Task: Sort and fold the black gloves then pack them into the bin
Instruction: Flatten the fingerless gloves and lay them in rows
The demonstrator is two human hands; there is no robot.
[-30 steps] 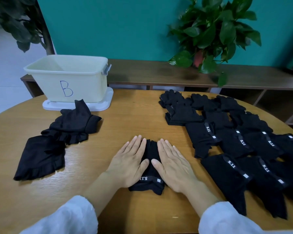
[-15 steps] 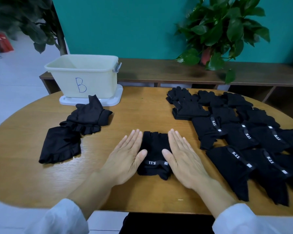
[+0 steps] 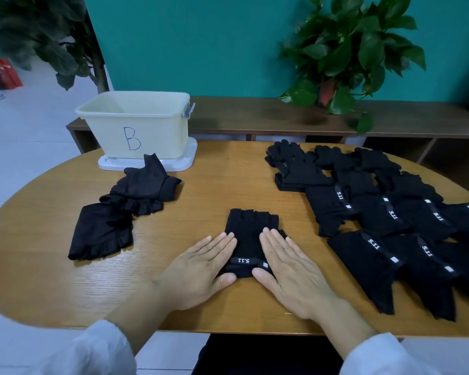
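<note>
A black fingerless glove [image 3: 250, 230] with a "5.11" wrist strap lies flat on the table centre. My left hand [image 3: 201, 269] presses its left edge with straight fingers, and my right hand [image 3: 290, 266] presses its right edge the same way. The cream bin [image 3: 136, 125] marked "B" stands on its white lid at the back left. In front of it lies a small heap of black gloves [image 3: 125, 204]. Several more black gloves [image 3: 385, 212] are spread in rows on the right.
The round wooden table [image 3: 52, 280] has its front edge close to my body. A low wooden shelf [image 3: 255, 115] runs behind it with a potted plant [image 3: 347, 55] on top. Another plant [image 3: 46, 36] stands at the far left.
Both hands have slid back along the glove toward its wrist strap, uncovering its finger end. The view has shifted left and pulled back a little.
</note>
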